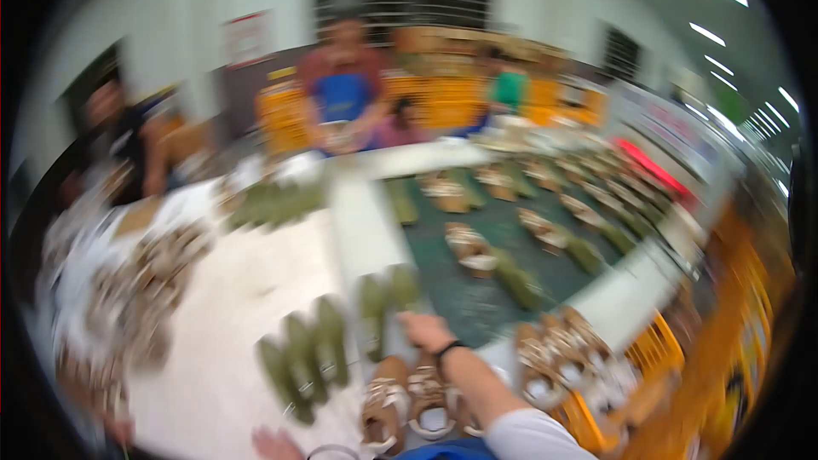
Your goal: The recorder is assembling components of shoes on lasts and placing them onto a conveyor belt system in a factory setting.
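Observation:
My right hand, with a dark band at the wrist, reaches forward to the lower end of an olive-green shoe last. Blur hides whether its fingers grip the last. Beside that one stands another green last. Low in the picture my left hand shows only in part, fingers apart and holding nothing. A row of several green lasts lies on the white table ahead of it. Brown sneakers with pale laces sit under and beside my right forearm.
A green conveyor belt carries rows of brown shoes and green lasts. More brown shoes stand on its near rim. Shoe uppers are heaped at left. Yellow crates stand at right. A person in a blue apron works opposite.

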Demonstrator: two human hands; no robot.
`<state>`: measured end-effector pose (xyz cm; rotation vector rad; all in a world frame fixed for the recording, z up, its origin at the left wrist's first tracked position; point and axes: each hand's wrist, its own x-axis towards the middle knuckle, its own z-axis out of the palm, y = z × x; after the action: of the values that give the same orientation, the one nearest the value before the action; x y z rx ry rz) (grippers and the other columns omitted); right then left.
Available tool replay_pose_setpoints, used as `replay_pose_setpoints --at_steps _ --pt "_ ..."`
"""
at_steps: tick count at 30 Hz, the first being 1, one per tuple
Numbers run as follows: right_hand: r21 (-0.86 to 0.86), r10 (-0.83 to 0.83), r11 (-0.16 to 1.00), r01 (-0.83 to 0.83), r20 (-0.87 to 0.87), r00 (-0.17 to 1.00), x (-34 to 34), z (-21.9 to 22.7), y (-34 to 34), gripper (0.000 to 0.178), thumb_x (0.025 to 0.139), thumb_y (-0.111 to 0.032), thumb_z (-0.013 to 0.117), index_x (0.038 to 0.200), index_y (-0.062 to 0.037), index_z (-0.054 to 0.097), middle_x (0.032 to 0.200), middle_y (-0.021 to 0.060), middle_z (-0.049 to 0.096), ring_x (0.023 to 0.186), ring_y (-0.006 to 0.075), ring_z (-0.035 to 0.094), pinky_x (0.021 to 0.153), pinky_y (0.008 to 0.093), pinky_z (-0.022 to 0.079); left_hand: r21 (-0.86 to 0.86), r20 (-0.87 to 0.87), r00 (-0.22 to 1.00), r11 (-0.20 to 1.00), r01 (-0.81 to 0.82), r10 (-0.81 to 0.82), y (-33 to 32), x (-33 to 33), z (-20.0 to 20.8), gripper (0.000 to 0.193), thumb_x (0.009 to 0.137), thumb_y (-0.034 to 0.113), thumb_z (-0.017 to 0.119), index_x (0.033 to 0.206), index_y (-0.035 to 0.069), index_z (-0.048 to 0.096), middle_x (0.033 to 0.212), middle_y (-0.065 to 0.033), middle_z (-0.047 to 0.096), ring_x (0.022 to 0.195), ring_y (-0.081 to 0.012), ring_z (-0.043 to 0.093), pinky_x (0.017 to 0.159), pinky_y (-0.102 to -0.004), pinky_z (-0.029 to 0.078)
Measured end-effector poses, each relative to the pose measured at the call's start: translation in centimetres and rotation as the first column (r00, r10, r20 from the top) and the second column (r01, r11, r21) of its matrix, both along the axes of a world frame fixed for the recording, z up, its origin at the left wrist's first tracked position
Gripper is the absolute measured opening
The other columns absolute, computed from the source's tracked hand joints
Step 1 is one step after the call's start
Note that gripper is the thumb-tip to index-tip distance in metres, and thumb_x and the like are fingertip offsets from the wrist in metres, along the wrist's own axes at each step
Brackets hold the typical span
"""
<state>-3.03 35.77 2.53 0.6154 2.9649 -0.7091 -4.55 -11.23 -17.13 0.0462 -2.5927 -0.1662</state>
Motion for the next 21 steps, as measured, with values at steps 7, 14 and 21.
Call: replay_pose_setpoints --at_steps 7,14,21 --pt "0.156 -0.031 0.988 -0.012 0.273 0.962 -0.2 -2.4 2.8 0.045 0.077 -0.032 0.056 0.119 -0.0215 0.042 0.098 0.0168 0.061 0.092 0.0343 0.058 0.078 0.0427 0.046 0.238 0.303 0.952 0.964 -0.120 0.044 3.9 1.3 8.0 0.056 0.080 0.036 0.050 0.126 0.006 0.042 0.136 -0.0199 0.029 0.128 -0.0360 0.021 0.104 -0.0502 0.013" --pt "0.151 0.007 0.987 -0.052 0.281 0.960 0.2 -1.1 2.1 0.046 0.075 -0.032 0.060 0.117 -0.0203 0.043 0.099 0.0170 0.060 0.094 0.0331 0.057 0.079 0.0415 0.045 0.226 0.285 0.954 0.961 -0.161 0.093 4.0 2.1 7.7 0.055 0.078 0.037 0.051 0.124 0.007 0.045 0.136 -0.0174 0.032 0.127 -0.0362 0.023 0.104 -0.0501 0.015" --pt "0.156 0.004 0.987 -0.041 0.231 0.973 0.2 -1.3 2.6 0.045 0.075 -0.030 0.060 0.116 -0.0194 0.043 0.096 0.0173 0.061 0.092 0.0342 0.058 0.078 0.0425 0.046 0.213 0.268 0.960 0.967 -0.140 0.080 4.4 1.6 7.6 0.055 0.077 0.036 0.053 0.123 0.007 0.046 0.135 -0.0181 0.032 0.126 -0.0371 0.025 0.103 -0.0509 0.016"
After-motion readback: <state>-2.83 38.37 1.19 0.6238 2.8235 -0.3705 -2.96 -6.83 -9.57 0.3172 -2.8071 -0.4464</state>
